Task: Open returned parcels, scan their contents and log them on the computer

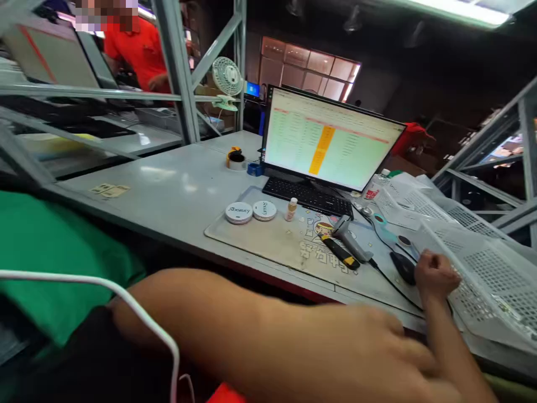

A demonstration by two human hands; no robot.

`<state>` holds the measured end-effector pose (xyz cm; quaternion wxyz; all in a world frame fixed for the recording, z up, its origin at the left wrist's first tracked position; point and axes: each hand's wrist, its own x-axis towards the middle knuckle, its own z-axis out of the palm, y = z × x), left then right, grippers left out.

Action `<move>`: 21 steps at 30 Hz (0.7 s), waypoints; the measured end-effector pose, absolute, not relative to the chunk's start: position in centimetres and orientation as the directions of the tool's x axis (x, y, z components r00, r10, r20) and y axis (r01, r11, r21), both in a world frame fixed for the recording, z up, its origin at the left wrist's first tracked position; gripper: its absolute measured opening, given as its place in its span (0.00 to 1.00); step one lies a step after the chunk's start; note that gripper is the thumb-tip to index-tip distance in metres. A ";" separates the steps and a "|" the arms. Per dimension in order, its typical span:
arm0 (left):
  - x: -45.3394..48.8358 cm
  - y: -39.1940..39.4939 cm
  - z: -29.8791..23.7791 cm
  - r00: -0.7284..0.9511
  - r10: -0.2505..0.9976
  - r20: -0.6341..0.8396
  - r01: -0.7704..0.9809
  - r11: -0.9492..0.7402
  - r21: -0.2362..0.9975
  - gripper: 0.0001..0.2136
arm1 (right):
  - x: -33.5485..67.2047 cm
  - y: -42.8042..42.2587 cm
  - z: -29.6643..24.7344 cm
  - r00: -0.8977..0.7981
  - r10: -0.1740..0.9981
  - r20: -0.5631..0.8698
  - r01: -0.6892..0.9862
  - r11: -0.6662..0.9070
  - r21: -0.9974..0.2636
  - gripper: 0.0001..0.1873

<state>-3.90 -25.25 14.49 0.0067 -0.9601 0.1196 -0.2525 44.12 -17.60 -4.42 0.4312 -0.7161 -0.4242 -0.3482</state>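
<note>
My left forearm crosses the foreground, and my left hand (390,352) is at the lower right, smeared by motion. Its fingers point down and away, so what they do is unclear. My right hand (436,272) is curled into a loose fist at the desk's right side, with nothing visible in it. Just left of that fist is a black computer mouse (403,267); a white perforated basket (482,280) lies to its right. Farther left on the desk mat (268,246) are a grey barcode scanner (351,239) and a black-and-yellow box cutter (339,252).
Two round white cases (239,212) and a small bottle (291,209) stand on the mat. Behind are a keyboard (308,196), a monitor (327,140) and tape rolls (236,160). A metal frame (178,67) rises at left; beyond it is a person in red (140,50). A white cable (138,313) hangs in front.
</note>
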 end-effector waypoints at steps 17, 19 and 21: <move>-2.8 -17.4 -6.4 0.332 0.594 0.733 0.213 -0.804 0.555 0.21 | 10.4 -22.8 -4.2 0.146 0.940 0.307 -0.341 0.339 -0.877 0.38; -2.2 -17.7 -7.0 0.277 0.621 0.733 0.207 -0.784 0.586 0.19 | 9.0 -23.0 -3.6 0.097 0.959 0.265 -0.417 0.281 -0.864 0.42; -2.5 -17.6 -7.1 0.258 0.598 0.759 0.187 -0.802 0.567 0.14 | 8.7 -23.4 -3.0 0.046 0.972 0.230 -0.446 0.226 -0.866 0.45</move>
